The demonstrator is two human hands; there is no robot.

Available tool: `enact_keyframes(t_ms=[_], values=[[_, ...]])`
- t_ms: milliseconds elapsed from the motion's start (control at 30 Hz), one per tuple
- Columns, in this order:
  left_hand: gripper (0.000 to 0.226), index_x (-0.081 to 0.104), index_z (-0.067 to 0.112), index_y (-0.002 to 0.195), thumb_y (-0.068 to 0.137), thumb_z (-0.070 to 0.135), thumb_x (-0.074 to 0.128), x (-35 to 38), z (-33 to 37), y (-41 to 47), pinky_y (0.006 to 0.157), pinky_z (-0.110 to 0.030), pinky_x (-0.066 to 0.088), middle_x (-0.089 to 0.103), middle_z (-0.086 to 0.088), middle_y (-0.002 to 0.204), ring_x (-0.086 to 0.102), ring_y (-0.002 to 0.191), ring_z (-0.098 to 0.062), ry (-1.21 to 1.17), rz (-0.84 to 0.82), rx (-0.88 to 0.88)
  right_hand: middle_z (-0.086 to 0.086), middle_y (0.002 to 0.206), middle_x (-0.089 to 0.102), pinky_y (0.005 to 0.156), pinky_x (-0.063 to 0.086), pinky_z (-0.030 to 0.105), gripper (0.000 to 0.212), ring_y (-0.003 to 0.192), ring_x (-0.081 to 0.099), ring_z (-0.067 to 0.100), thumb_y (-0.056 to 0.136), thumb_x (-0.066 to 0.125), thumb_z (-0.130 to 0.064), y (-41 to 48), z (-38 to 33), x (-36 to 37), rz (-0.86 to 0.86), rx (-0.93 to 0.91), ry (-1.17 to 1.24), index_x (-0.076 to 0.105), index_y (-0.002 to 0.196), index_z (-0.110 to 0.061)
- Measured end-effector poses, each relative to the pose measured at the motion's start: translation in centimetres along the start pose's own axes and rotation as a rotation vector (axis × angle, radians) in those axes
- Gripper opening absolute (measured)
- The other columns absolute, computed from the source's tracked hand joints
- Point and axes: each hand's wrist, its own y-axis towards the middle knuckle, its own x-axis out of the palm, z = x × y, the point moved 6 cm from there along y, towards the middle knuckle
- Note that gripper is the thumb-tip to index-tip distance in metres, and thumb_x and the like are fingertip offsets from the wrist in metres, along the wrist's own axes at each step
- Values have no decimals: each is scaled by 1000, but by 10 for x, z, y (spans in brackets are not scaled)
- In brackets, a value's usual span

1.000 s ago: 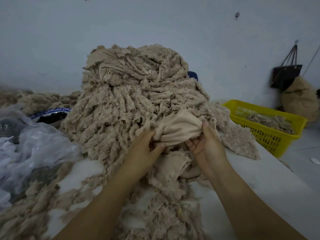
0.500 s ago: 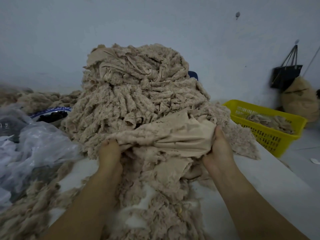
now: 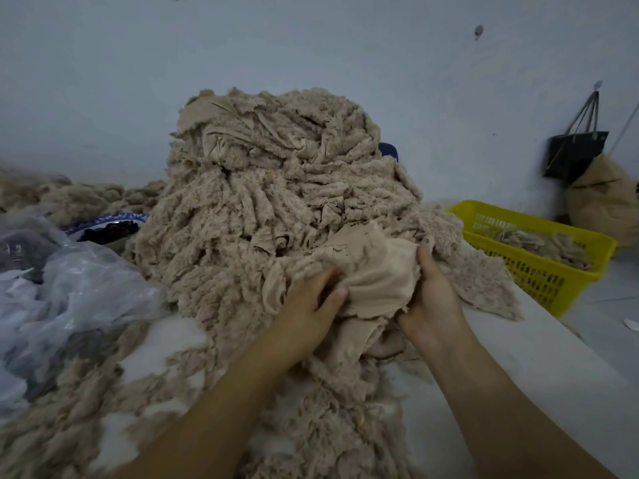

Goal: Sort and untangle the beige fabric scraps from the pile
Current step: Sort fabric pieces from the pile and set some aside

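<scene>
Lighting dim, cool and even, source not determinable; soft shadows lie in the folds of the fabric pile; wide-angle bending toward the frame edges; plastic bags at left and lower foreground smeared, pile centre comparatively sharp.

Textile workroom — heaped beige scraps, yellow sorting crate, bare wall

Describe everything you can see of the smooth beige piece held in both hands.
The smooth beige piece is thin-looking cloth, bunched and creased, plainer than the fluffy pile it lies against at the front right. The left hand grips its left side, the right hand its right edge; more smooth cloth hangs below between them.
</scene>
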Motion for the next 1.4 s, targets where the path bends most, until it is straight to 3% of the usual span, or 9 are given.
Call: enact_keyframes(t_ms=[133,233,367,467,600,700,933,1300,1400], values=[[25,66,13,91,102,30,52,-6,-8,5,70,-25,45,60,1,88,57,79,-11,-52,63,-53,11,119,71,104,47,47,54,114,66,29,102,39,-51,2,2,-1,-37,-9,-33,59,132,-11],[27,61,19,75,99,28,56,-11,-9,4,55,-12,40,58,4,77,52,61,3,-152,147,-67,13,125,68,103,48,46,68,119,64,29,97,33,-64,5,2,0,-110,-40,-88,59,132,-12],[22,62,32,78,99,33,57,-16,-1,3,56,-14,46,65,13,76,59,66,2,-237,185,-37,8,103,77,81,59,33,50,100,73,21,84,55,-68,-4,18,11,-201,-82,-458,81,93,-26],[17,60,32,85,101,34,52,-12,6,1,65,-30,50,64,7,79,61,72,-12,-203,135,17,0,100,77,69,59,25,44,91,74,12,78,67,-69,-8,34,10,-191,-76,-841,78,96,-30],[19,54,31,82,100,37,52,-9,2,1,59,-28,45,54,12,65,48,59,0,-97,105,-1,-9,84,77,52,53,18,27,74,73,5,96,56,-51,-7,31,6,-89,-121,-799,72,91,-30],[21,56,24,85,99,39,53,-10,-6,2,55,-19,37,53,11,66,46,58,1,4,132,-29,-12,83,76,61,56,24,20,76,73,5,96,57,-48,-6,32,6,-52,-171,-749,70,89,-34],[25,51,24,80,101,38,50,-11,-20,3,66,-38,47,59,1,70,55,66,-15,95,167,-64,-14,93,72,85,53,31,12,97,66,9,95,58,-45,-4,38,7,-24,-286,-861,66,87,-42],[35,52,16,82,102,43,45,-8,-41,8,64,-31,40,56,2,69,53,66,-11,-94,179,-170,-32,70,65,57,41,-1,10,70,56,-25,98,55,-40,-5,48,15,-107,-251,-846,62,90,-41],[35,51,16,79,102,42,47,-7,-42,8,62,-28,39,54,7,68,51,64,-7,-129,172,-163,-24,95,67,72,49,4,16,86,61,-14,96,56,-47,-4,50,13,-96,-198,-809,64,104,-36]])
